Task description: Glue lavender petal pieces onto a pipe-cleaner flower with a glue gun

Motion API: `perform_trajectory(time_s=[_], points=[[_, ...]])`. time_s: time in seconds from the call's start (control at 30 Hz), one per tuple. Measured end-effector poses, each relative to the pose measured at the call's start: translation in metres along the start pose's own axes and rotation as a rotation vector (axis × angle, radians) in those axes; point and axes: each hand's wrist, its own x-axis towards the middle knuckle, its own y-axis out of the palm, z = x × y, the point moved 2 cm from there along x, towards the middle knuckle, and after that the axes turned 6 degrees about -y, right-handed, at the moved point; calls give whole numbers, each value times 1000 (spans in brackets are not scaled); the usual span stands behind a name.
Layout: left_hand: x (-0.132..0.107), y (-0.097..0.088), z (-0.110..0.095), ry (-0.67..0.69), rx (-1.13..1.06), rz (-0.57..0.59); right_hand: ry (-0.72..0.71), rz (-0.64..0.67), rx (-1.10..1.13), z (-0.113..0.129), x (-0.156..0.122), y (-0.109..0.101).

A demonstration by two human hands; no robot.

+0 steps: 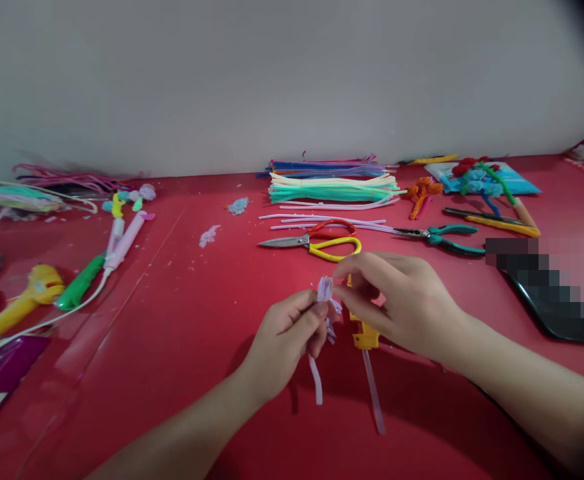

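Observation:
My left hand [292,327] is closed on a small lavender pipe-cleaner flower [325,288], its fuzzy, short petals bunched above my thumb. A pale stem of it hangs down below my fingers. My right hand [407,300] is just right of the flower, thumb and index finger curved and apart beside its top edge; whether they touch it I cannot tell. Beneath my right hand lies a yellow glue gun [367,338], partly hidden, with a clear glue stick [373,393] sticking out of its back end. Scissors [335,243] with red and yellow handles lie beyond my hands.
Pliers [452,239] with green handles lie at right, near a black object [547,300], partly blurred out. Bundles of pipe cleaners [332,189] lie at the back. At left are another yellow glue gun [19,303], a pink corded tool [128,241] and a purple box [7,380].

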Motion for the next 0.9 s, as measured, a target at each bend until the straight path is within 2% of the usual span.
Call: perform_trajectory(time_s=[0.13,0.4,0.9], points=[[0,0,-1,7,-54,6,-88,-48,-88,5,-3,4],[-2,-1,0,45,-8,-2,-65,-43,-96,5,-5,12],[-4,-1,1,53,52,-24,-39,-45,-69,5,-8,12]])
